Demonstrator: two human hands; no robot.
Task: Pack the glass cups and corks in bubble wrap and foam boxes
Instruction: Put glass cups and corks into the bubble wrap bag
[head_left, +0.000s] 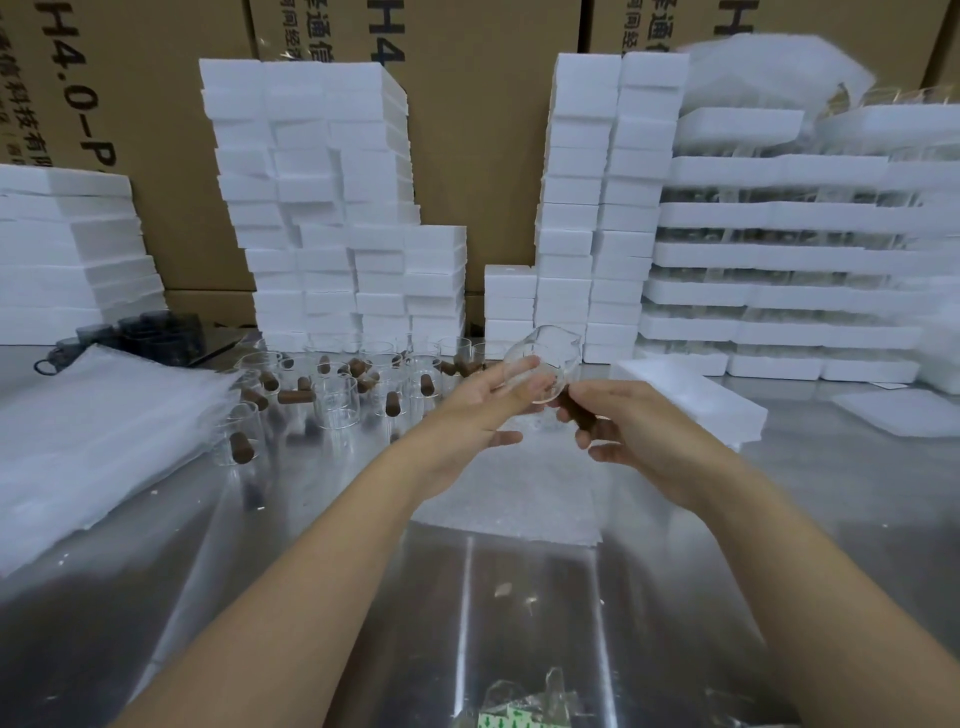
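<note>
The cup (545, 358) I hold is clear glass, its cork (577, 413) dark brown. White foam boxes (332, 208) stand before brown cartons (156, 130) with black lettering. The table (260, 597) is silvery; some cups (156, 332) far left are smoky grey.
</note>
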